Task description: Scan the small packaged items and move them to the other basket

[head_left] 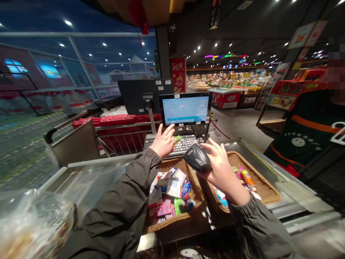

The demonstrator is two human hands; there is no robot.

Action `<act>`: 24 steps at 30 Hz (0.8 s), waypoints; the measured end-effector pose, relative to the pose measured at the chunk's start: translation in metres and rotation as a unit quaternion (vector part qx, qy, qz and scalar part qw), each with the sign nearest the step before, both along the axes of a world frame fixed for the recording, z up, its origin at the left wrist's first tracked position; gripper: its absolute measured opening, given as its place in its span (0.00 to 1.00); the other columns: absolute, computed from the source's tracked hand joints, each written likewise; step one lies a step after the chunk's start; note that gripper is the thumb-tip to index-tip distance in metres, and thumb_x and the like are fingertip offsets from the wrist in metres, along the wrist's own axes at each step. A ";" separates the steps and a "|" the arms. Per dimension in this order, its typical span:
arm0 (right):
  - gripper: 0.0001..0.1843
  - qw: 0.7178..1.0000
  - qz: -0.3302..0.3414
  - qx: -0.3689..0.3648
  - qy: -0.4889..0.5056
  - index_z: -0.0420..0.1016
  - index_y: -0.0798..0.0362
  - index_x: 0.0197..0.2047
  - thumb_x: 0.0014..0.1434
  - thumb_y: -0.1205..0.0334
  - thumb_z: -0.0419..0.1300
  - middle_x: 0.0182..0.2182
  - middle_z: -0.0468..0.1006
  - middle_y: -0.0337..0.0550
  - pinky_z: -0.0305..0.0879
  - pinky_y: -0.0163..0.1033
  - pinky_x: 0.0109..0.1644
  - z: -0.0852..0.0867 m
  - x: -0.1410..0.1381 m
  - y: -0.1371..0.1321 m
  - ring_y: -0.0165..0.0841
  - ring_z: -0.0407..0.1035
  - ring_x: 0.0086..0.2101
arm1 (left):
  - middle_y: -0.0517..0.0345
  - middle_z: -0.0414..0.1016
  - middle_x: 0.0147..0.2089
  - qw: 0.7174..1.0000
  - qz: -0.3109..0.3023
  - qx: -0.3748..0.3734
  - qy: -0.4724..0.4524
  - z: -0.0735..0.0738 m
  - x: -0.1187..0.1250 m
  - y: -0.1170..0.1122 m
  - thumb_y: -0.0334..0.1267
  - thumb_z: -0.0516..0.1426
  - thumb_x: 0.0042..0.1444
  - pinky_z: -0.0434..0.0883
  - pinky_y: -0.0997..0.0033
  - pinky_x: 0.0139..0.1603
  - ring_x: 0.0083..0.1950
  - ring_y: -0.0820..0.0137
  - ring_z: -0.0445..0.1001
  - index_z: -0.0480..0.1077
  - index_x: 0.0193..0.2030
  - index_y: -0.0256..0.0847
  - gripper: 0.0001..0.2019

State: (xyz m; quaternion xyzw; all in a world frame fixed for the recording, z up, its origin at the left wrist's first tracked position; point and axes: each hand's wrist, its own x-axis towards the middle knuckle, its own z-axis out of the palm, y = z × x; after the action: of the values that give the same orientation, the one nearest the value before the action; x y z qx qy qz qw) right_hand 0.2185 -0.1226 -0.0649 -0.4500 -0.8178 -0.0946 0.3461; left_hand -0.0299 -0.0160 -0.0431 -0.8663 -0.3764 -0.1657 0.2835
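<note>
My left hand (163, 141) reaches forward over the keyboard (183, 143), fingers stretched toward the lit touchscreen (185, 108); a small green-yellow item (178, 139) lies by its fingertips. My right hand (219, 164) is wrapped round a black handheld barcode scanner (197, 157), held above two wicker baskets. The left basket (195, 190) is full of small packets. The right basket (265, 189) holds a few packets.
A steel checkout counter (293, 194) runs to the right, where a person in a dark top (304, 140) stands. A plastic bag of goods (32, 223) lies at the lower left. A second monitor's back (140, 94) and red baskets (115, 120) stand behind.
</note>
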 end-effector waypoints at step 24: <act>0.20 0.998 -0.030 -0.048 0.007 0.74 0.53 0.49 0.52 0.57 0.63 0.57 0.72 0.58 0.45 0.76 0.63 -0.021 -0.007 -0.025 0.60 0.55 0.64 | 0.43 0.77 0.48 0.979 0.059 -0.184 0.057 -0.109 -0.046 -0.007 0.38 0.60 0.50 0.34 0.33 0.71 0.63 0.49 0.65 0.80 0.35 0.38 0.09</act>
State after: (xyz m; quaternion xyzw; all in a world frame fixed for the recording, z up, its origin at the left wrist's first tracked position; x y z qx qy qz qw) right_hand 0.2110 -0.1477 -0.0858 -0.4911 -0.8048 -0.0627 0.3273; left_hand -0.0755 -0.0231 -0.1525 -0.8878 -0.4344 -0.0270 0.1495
